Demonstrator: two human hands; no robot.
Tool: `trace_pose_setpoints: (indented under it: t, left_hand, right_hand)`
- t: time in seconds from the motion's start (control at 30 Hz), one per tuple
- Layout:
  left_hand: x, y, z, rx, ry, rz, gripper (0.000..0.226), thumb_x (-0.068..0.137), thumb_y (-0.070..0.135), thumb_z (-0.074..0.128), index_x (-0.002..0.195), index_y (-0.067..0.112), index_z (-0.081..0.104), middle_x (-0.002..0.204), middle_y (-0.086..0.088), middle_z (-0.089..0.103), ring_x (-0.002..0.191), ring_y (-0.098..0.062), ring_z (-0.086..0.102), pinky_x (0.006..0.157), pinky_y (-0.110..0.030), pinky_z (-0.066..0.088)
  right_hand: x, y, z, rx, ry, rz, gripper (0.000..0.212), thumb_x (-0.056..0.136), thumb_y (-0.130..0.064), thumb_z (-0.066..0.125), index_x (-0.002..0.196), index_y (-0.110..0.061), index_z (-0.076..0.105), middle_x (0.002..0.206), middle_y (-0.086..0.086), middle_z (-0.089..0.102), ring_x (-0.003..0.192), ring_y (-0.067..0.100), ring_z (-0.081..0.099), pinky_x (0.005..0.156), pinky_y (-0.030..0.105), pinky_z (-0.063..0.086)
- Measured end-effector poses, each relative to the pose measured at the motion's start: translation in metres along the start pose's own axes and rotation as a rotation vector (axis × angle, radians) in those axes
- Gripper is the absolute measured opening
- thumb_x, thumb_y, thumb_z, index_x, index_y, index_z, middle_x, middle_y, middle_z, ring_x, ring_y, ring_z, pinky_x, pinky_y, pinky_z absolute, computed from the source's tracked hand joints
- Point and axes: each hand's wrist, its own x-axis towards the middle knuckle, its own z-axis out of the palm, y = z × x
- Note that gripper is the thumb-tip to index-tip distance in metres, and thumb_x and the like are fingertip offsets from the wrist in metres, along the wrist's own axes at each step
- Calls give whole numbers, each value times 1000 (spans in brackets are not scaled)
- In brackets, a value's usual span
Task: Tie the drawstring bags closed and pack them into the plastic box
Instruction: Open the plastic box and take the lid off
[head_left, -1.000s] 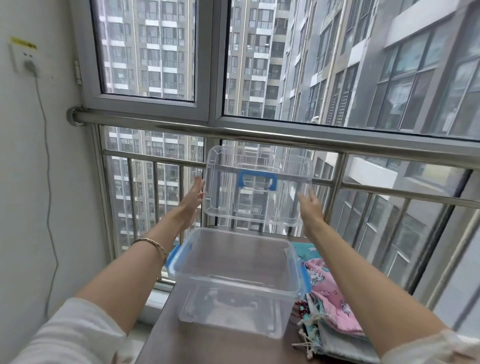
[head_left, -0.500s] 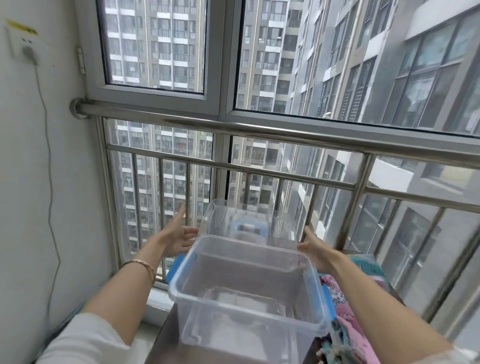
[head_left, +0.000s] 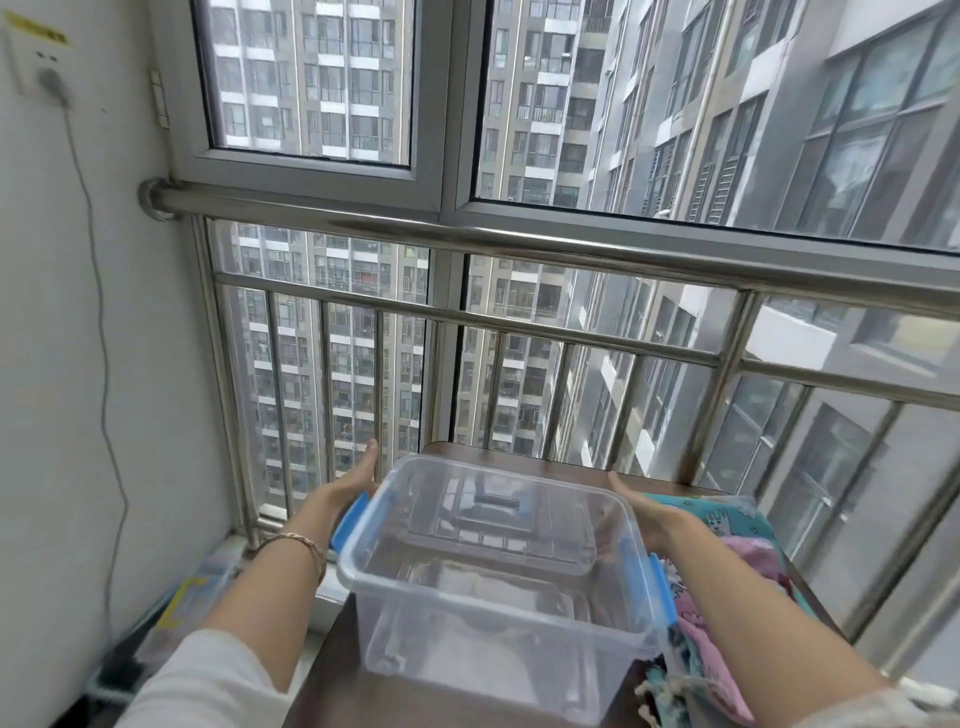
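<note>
The dark brown table (head_left: 332, 691) ran away from me toward a corner of the room. On my left stood a white wall (head_left: 78, 364), where a grey cord (head_left: 104, 364) climbed to a plug in a socket (head_left: 36, 67). Past the table's far edge a steel rail (head_left: 519, 239) with upright bars crossed in front of the window (head_left: 311, 78), and grey towers (head_left: 571, 104) filled the glass.

The box (head_left: 493, 649) sat on the table right before me. It was clear plastic, open at the top, with a blue latch (head_left: 349, 519) at its left end and another at its right. The bags (head_left: 727, 597) lay in a heap just beside its right wall, pink and teal prints with loose strings at the near end.

My left hand (head_left: 353, 486), a bracelet (head_left: 298, 545) on its wrist, reached past the left latch with its fingers (head_left: 371, 457) straight. My right hand (head_left: 641, 512) reached along the other side, its fingers (head_left: 618, 480) also straight. Between them, seen through the box, was the clear lid (head_left: 498, 525) with its blue handle. Whether my palms touched it I could not tell.
</note>
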Motion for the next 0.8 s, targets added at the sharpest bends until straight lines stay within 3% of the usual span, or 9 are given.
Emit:
trace_pose_setpoints:
  t: [0.07, 0.1, 0.17, 0.23, 0.3, 0.4, 0.47, 0.6, 0.8]
  left_hand:
    - [8, -5, -5, -8, 22, -15, 68, 93, 64, -1, 129, 29, 44, 105, -2, 53, 90, -20, 57, 66, -20, 56]
    - [9, -7, -7, -20, 14, -29, 76, 92, 67, 1, 143, 21, 35, 102, -12, 58, 86, -24, 61, 64, -24, 57]
    - [12, -10, -10, -67, -22, -71, 97, 82, 78, 5, 135, 9, 48, 88, -20, 62, 68, -28, 63, 64, -32, 56]
    - [8, -9, -10, -71, -54, -100, 106, 77, 82, 2, 102, -1, 63, 80, -19, 60, 63, -26, 59, 68, -35, 53]
    - [4, -6, -12, -75, -90, -92, 110, 82, 79, -1, 113, -8, 58, 87, -21, 58, 68, -29, 60, 64, -34, 54]
    - [1, 2, -21, -275, -77, -70, 100, 85, 78, 9, 128, -4, 47, 122, -29, 53, 108, -41, 56, 87, -47, 52]
    - [-2, 14, -23, -368, -8, 21, 88, 90, 71, 16, 129, -2, 46, 130, -26, 49, 122, -41, 47, 103, -48, 42]
    - [-20, 51, -12, -437, 190, 238, 60, 99, 52, 29, 111, 0, 57, 116, -21, 61, 99, -31, 58, 94, -41, 48]
    - [-63, 97, 55, -345, 113, 414, 29, 100, 22, 42, 97, 0, 61, 98, -17, 66, 88, -27, 63, 85, -37, 52]
  right_hand:
    - [4, 0, -2, -19, -2, 11, 94, 85, -78, 19, 116, 0, 60, 104, 25, 70, 109, 39, 59, 110, 49, 36]
    - [4, -1, -2, -33, -2, 13, 93, 85, -77, 19, 118, 0, 60, 104, 24, 71, 110, 38, 59, 110, 49, 36]
    - [0, 0, -1, -65, 13, 18, 92, 87, -75, 16, 116, 0, 60, 99, 22, 72, 108, 36, 59, 109, 48, 36]
    - [-7, 2, 0, -77, 4, 11, 90, 88, -75, 12, 119, -5, 60, 104, 18, 71, 107, 32, 60, 106, 45, 41]
    - [-10, 3, -2, -33, -31, 6, 90, 89, -74, 9, 116, -6, 61, 103, 16, 69, 98, 28, 63, 90, 39, 53]
    - [-17, 3, -9, 67, 24, -27, 88, 90, -74, 17, 98, 1, 62, 90, 16, 64, 87, 28, 60, 85, 39, 49]
    - [-22, 1, -15, 100, 107, -56, 88, 91, -71, 25, 112, 8, 58, 101, 19, 62, 96, 31, 59, 86, 41, 48]
    - [-41, 1, -21, 172, 165, -126, 79, 93, -65, 32, 124, 5, 51, 125, 19, 52, 116, 34, 51, 103, 41, 42]
    - [-93, 13, -18, 115, 151, -210, 64, 100, -53, 33, 119, 3, 56, 120, 21, 55, 120, 37, 50, 106, 45, 41]
